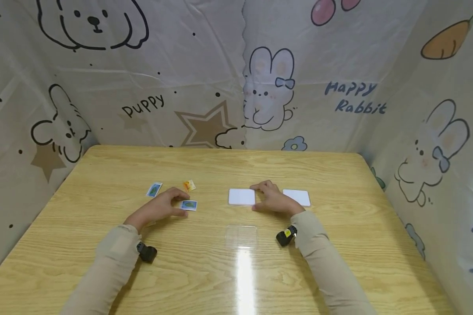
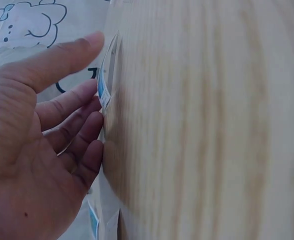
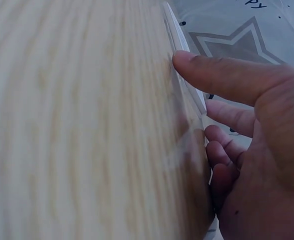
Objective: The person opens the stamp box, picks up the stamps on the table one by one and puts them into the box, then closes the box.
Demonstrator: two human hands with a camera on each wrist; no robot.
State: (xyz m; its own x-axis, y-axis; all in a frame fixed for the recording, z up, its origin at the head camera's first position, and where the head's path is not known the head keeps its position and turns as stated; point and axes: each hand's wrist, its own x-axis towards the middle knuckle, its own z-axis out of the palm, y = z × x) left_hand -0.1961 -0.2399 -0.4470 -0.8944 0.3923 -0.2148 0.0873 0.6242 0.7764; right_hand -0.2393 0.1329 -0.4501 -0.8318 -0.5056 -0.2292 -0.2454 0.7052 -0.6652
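My left hand (image 1: pixel 163 206) is at a small blue picture card (image 1: pixel 189 205). Its thumb and forefinger are spread on either side of the card, just off its long edges. In the left wrist view this card (image 2: pixel 105 92) looks slightly curved on the table, the fingers relaxed beside it. My right hand (image 1: pixel 273 199) holds a white card (image 1: pixel 241 197) by its right end, thumb at the near corner and forefinger at the far one. The right wrist view shows the thumb against the edge of the white card (image 3: pixel 189 75), the other fingers curled behind.
Another blue picture card (image 1: pixel 154 190) and an orange one (image 1: pixel 189 186) lie beyond my left hand. A second white card (image 1: pixel 297 197) is partly behind my right hand. A clear flat plastic piece (image 1: pixel 241 237) lies nearer on the wooden table (image 1: pixel 205 271). Printed curtains (image 1: pixel 205 65) surround the table.
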